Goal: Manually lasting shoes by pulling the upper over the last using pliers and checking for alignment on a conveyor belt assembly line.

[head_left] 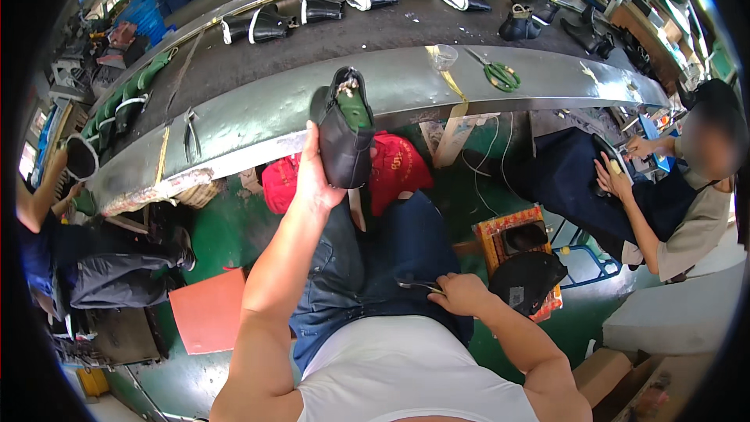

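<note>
My left hand (319, 176) is closed round a black shoe (341, 158), raised in front of me near the bench edge. A green last (355, 112) shows inside the shoe's opening, with pale scraps at its far end. By my right thigh, my right hand (462, 295) grips a small hand tool with a bent metal end (412, 284). Most of its handle is hidden in my fingers. Pincers (191, 134) lie on the metal bench edge to the left. Scissors with green handles (501, 76) rest farther right, beside a clear plastic cup (444, 56).
Several black shoes (322, 8) stand on the dark conveyor belt (375, 29) behind the metal ledge. A seated co-worker (687, 187) works at the right, another person (101, 254) at the left. A red bag (398, 166) hangs below the bench. An orange-red board (207, 311) lies left.
</note>
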Demonstrator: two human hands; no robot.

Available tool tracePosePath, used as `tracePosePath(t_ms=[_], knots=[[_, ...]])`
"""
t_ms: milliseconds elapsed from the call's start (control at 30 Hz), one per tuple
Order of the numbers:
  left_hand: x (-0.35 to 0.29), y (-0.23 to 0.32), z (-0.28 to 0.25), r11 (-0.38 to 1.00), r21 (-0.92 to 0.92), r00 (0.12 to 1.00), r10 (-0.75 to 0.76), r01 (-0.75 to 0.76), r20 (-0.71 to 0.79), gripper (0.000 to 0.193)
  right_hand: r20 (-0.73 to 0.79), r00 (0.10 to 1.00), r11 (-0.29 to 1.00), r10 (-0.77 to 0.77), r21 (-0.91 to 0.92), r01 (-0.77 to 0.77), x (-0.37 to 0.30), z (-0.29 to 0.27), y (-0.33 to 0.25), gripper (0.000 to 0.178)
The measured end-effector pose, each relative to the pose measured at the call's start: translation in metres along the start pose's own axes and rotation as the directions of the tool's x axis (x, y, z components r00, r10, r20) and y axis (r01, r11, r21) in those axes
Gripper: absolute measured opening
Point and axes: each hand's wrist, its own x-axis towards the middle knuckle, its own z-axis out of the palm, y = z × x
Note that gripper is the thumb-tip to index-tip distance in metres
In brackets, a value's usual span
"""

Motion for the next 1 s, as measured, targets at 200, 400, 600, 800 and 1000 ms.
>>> tracePosePath(t_ms=[200, 400, 600, 800, 1000], knots=[[0.045, 0.077, 0.008, 0.930, 0.207, 0.952, 0.297, -0.305, 0.073, 0.064, 0.277, 0.959, 0.651, 0.064, 0.716, -0.251, 0.030, -0.047, 0.017, 0.030], [0.165, 0.253, -0.013, 0.801, 0.539, 0.946, 0.324, -0.260, -0.026, 0.084, -0.001, 0.998, 0.458, -0.057, 0.889, 0.027, 0.099, -0.145, 0.025, 0.023], [0.244, 0.298, -0.050, 0.413, 0.885, 0.470, 0.838, -0.215, -0.277, 0.076, -0.086, 0.996, 0.369, 0.000, 0.926, 0.080, 0.208, -0.243, 0.024, 0.024], [0.275, 0.323, -0.096, 0.229, 0.943, 0.549, 0.834, -0.242, -0.061, 0.043, -0.119, 0.990, 0.234, 0.078, 0.967, 0.098, 0.380, -0.342, 0.032, 0.023], [0.268, 0.353, -0.116, 0.478, 0.864, 0.825, 0.545, -0.158, -0.150, 0.043, -0.161, 0.965, 0.090, 0.208, 0.985, 0.145, 0.556, -0.404, 0.066, 0.020]])
